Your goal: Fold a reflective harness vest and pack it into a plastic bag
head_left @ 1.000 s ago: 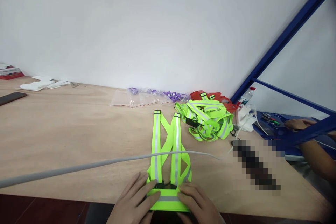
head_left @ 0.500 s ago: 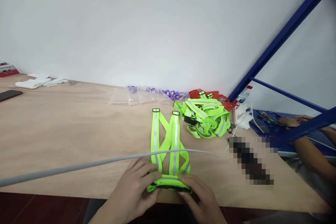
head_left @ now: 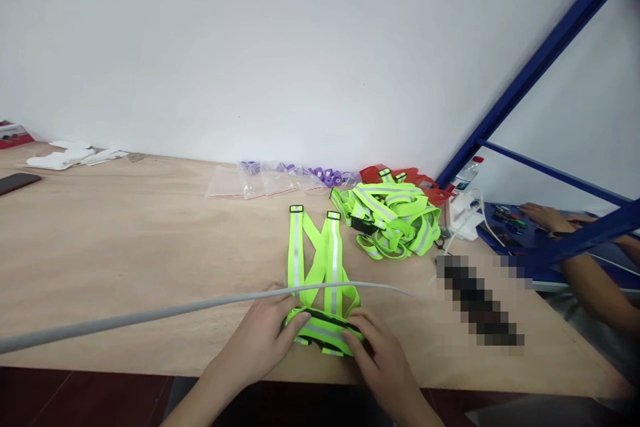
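A neon-green reflective strap vest (head_left: pixel 334 280) with silver stripes lies near the table's front edge. Its two shoulder straps stretch away from me, each with a black buckle at the far end. The near end, the waist belt, is bunched into a folded bundle. My left hand (head_left: pixel 270 330) grips that bundle at its left end, thumb on top. At the right end my right hand (head_left: pixel 375 347) pinches it, thumb in front and fingers behind. Right of the vest's far end lies a tangled pile of similar green vests (head_left: pixel 395 220).
A grey cable (head_left: pixel 175 311) crosses in front of the vest. Clear bags with purple items (head_left: pixel 325 177) and red bags (head_left: pixel 375 174) line the wall. Right are a white power adapter (head_left: pixel 463 217), a bottle (head_left: pixel 469 173), a blue frame (head_left: pixel 530 73) and another person's arm (head_left: pixel 600 293). A phone (head_left: pixel 17 182) lies left.
The folded waist bundle has been turned over away from me, onto the lower ends of the shoulder straps. Both hands have shifted with it and still hold its ends.
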The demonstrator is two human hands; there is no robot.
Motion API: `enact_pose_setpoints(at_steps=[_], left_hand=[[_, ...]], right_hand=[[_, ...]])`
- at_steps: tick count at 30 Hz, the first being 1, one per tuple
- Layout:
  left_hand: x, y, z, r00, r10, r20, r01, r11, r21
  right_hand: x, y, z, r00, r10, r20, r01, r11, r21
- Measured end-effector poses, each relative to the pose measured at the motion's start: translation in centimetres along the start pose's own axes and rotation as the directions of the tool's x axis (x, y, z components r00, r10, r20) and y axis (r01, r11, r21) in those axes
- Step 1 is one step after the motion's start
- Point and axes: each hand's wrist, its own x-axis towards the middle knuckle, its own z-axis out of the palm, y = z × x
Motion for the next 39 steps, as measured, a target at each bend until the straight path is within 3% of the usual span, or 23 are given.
enact_pose_setpoints(at_steps=[6,13,19,22,26,32,39], left_hand=[[0.0,-0.7,0.9,0.995,-0.079,-0.062,0.081,0.996,0.028],[0.1,-0.6,1.5,0.99,-0.054,-0.129,0.066,0.994,0.089],[-0.1,-1.3,2.1,0.985,-0.001,-0.173,0.029,0.987,0.161],[-0.2,-1.4,2.2,0.986,0.019,-0.163,0.013,0.981,0.193],[-0.2,-1.2,2.5,0.981,0.034,-0.19,0.01,0.974,0.227],[-0.2,-1.3,2.3,0.989,0.014,-0.148,0.013,0.983,0.182],[-0.4,-1.2,1.3,0.984,-0.066,-0.168,0.081,0.993,0.086]], right_hand=[[0.4,0.7,0.3,1.0,-0.013,0.011,0.014,0.994,-0.105],[0.6,1.5,0.6,0.999,-0.027,0.027,0.031,0.986,-0.161],[0.6,1.7,1.5,0.984,-0.159,-0.08,0.131,0.952,-0.276],[0.4,0.8,1.9,0.958,-0.263,-0.118,0.196,0.894,-0.402],[0.6,-1.6,2.7,0.924,-0.383,0.01,0.345,0.82,-0.457],[1.4,-4.7,5.0,0.953,-0.304,0.012,0.284,0.875,-0.391],[2.0,-4.8,5.5,0.955,-0.28,0.097,0.296,0.911,-0.287]])
